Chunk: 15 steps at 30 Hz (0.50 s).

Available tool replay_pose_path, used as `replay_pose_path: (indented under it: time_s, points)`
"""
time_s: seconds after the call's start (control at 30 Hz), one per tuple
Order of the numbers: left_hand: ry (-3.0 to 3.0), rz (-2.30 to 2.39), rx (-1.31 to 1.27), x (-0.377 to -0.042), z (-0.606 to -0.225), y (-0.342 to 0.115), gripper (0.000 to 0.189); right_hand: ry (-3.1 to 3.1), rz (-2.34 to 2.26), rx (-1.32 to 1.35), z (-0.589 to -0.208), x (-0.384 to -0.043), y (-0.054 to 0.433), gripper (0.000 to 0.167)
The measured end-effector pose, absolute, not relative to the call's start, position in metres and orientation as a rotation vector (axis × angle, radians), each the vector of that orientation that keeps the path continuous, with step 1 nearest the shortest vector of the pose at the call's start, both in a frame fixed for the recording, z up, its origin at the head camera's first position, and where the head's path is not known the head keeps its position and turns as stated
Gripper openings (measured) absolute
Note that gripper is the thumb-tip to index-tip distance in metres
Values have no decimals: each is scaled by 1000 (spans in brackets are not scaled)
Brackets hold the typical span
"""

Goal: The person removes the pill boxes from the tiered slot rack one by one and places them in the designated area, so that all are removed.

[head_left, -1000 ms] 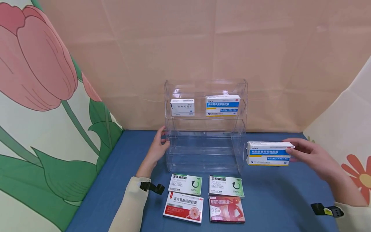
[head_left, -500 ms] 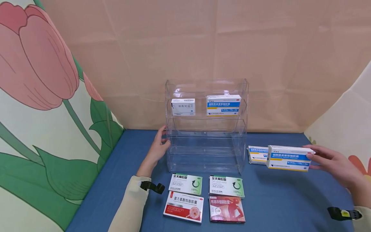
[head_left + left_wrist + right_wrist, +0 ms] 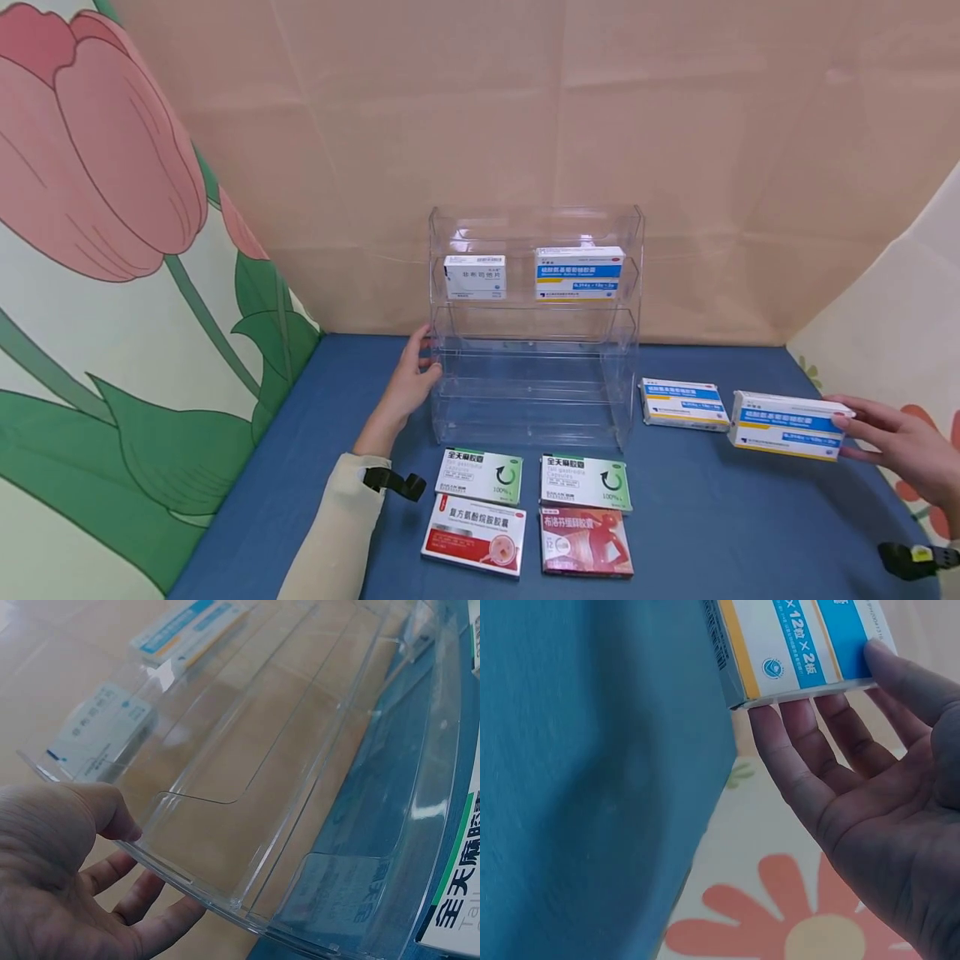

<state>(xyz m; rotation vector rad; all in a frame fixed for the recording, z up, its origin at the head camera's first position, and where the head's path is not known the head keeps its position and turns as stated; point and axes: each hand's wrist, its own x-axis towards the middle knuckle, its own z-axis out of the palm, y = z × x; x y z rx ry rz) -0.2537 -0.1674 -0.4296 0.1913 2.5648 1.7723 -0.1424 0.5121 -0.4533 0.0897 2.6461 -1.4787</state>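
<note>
A clear plastic tiered rack (image 3: 525, 387) stands on the blue table. My left hand (image 3: 408, 379) holds its left side edge; in the left wrist view the thumb lies on one side of the panel, the fingers beyond it. To the right, my right hand (image 3: 896, 433) grips the right end of a blue-and-white medicine box (image 3: 787, 427), thumb on the printed front and fingertips along its end and back. A matching medicine box (image 3: 684, 403) lies flat beside the rack. Upper in the rack sit a small white medicine box (image 3: 475, 278) and another blue-and-white medicine box (image 3: 578, 273).
Before the rack lie two green-and-white medicine boxes, left (image 3: 480, 477) and right (image 3: 586, 482). Nearer me are a red-and-white medicine box (image 3: 474, 536) and a pink medicine box (image 3: 587, 542). A beige backdrop (image 3: 712, 167) hangs behind, with flower-printed cloth at both sides.
My right hand has carried its medicine box rightward and nearer me, away from the rack, uncovering the matching box on the table. My left hand stays at the rack's edge.
</note>
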Motion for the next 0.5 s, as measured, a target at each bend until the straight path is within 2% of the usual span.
replay_pose_path:
  time_s: [0.27, 0.5]
  points:
    - [2567, 1765, 192, -254, -430, -168, 72, 2656, -1325, 196, -466, -146, 533, 71]
    - [2560, 1764, 203, -253, -430, -167, 72, 2608, -1399, 203, -475, -154, 538, 74]
